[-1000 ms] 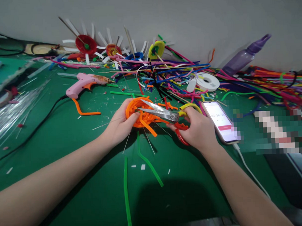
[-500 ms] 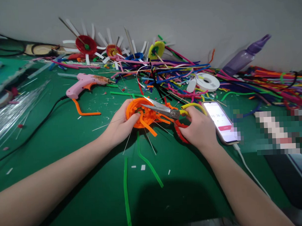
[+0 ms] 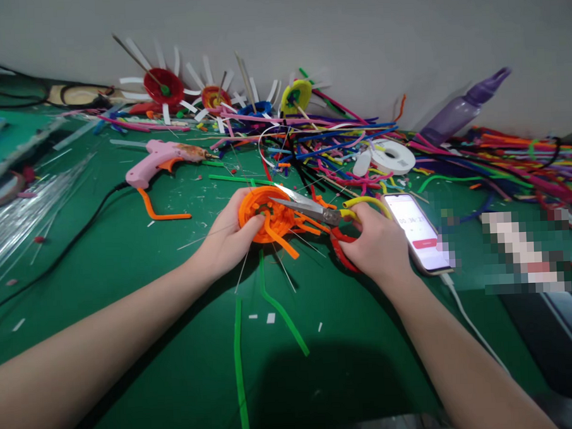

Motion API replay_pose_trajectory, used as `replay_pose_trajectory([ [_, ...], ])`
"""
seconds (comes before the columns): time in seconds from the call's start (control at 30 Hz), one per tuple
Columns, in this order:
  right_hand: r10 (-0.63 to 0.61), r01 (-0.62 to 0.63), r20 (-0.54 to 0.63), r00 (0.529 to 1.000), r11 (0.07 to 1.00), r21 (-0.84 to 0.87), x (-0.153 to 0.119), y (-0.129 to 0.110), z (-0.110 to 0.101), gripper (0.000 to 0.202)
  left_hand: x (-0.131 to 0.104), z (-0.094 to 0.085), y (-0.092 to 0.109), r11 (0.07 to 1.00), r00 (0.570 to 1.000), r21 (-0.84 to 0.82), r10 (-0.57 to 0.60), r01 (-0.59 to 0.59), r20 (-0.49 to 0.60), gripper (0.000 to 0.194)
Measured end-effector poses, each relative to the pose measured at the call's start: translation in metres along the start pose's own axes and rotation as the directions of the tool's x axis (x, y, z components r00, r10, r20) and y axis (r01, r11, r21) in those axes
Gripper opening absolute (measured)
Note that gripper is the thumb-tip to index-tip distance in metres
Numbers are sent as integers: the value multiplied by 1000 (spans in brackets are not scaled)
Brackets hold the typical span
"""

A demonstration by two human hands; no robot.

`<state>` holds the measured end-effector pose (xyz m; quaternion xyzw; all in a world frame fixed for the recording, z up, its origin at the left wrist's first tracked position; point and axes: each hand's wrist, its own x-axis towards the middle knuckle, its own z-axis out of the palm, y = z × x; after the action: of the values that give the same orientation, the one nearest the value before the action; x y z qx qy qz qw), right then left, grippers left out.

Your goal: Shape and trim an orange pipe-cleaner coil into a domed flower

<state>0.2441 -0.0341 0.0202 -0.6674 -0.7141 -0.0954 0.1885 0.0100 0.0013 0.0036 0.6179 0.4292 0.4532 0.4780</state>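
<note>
My left hand grips the left side of a round orange piece, its thumb pressed on the piece near the centre. Thin wires stick out around the piece, and a loose orange strip end hangs over its front. In my right hand are scissors with one yellow and one red handle. Their blades are parted and point left, over the upper right of the orange piece. Whether the blades touch it I cannot tell.
A pink glue gun lies at the left. A phone with a cable is beside my right hand. Behind are coloured strips, a white tape roll, flower-like pieces and a purple bottle. Green strips lie in front.
</note>
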Motion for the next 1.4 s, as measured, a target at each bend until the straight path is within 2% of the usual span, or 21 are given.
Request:
replay_pose_trajectory([
  [0.5, -54, 55, 25, 998, 997, -46, -1, 0, 1, 21, -1, -1, 1, 999, 1000, 46, -22, 21, 22, 22],
  [0.8, -74, 72, 127, 989, 997, 22, -2, -2, 2, 26, -1, 0, 2, 997, 999, 79, 0, -3, 33, 26],
  [1.2, -50, 57, 184, 982, 998, -33, -3, -4, 1, 19, -1, -1, 4, 994, 999, 109, -4, 0, 36, 24],
  [1.4, -43, 43, 217, 975, 999, 6, -2, -3, -1, 17, -1, 0, 4, 999, 998, 49, -23, 21, 50, 25],
])
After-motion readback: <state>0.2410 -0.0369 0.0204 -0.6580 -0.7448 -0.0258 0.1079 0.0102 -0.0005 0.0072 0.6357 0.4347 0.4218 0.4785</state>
